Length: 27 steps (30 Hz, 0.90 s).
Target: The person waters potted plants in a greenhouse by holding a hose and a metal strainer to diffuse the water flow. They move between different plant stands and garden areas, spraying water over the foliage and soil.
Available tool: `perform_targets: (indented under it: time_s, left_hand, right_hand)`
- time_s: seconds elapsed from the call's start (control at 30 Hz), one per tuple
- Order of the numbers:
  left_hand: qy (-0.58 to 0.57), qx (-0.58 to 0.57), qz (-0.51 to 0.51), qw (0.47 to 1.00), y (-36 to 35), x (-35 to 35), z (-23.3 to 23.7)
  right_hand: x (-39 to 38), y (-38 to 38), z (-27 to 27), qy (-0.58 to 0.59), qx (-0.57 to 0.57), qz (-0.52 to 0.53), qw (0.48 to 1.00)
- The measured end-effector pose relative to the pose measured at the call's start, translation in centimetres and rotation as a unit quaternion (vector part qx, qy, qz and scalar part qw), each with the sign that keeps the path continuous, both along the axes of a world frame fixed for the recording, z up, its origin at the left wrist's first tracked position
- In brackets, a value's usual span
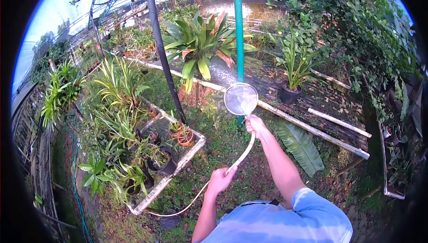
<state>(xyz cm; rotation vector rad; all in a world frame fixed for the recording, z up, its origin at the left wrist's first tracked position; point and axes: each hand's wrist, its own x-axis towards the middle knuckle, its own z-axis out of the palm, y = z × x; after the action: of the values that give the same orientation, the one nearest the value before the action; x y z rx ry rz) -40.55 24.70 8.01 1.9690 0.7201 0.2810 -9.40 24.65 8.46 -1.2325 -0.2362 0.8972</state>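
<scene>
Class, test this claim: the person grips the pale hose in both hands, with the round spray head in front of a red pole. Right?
No: the head view shows the pole is teal, not red. The rest stands: left hand and right hand both grip the pale hose, and the round spray head sits in front of that pole.

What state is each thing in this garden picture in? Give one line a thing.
pale flexible hose: gripped by both hands, bending down to the ground.
round metal spray head: on, spraying water.
right hand: shut on the hose behind the spray head.
left hand: shut on the hose lower down.
black plastic pot: upright, planted.
orange clay pot: upright, planted.
</scene>
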Motion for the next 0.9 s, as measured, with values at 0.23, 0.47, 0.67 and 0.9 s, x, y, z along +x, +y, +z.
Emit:
perform_targets:
  time_s: [0.23, 0.47, 0.67, 0.9]
  left_hand:
    - [0.006, -0.026, -0.093, 0.995, -0.7, 2.6, -1.7]
    - [0.034, -0.038, -0.169, 0.984, -2.8, 6.3, -2.3]
    - [0.029, -0.001, -0.211, 0.977, -5.5, 9.5, -1.9]
    - [0.036, -0.049, -0.230, 0.971, -10.1, 13.3, -1.8]
  right_hand:
    - [1.8, -7.4, -2.1, 0.029, 0.016, -0.144, 0.989]
    - [3.7, -14.7, -3.7, 0.019, 0.001, -0.238, 0.971]
    - [5.4, -19.7, -3.4, 0.024, 0.012, -0.307, 0.951]
    - [8.3, -25.9, -4.3, 0.028, 0.023, -0.308, 0.951]
